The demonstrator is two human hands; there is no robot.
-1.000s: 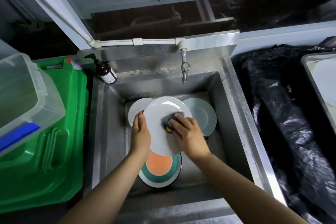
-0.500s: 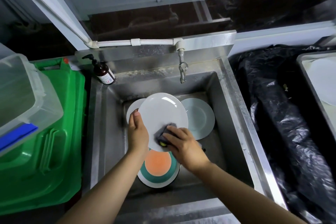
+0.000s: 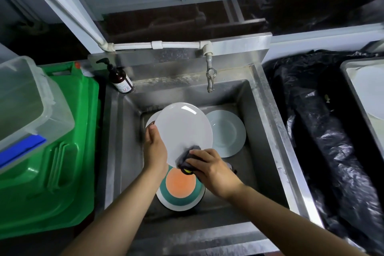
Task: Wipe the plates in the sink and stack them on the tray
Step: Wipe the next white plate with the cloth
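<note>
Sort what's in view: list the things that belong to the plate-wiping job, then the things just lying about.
In the job:
white plate, held by the left hand
sponge, gripped by the right hand
pale blue plate
orange and green plate
sink
tray

Lying about:
soap bottle
green bin
clear box
black bag
tap
</note>
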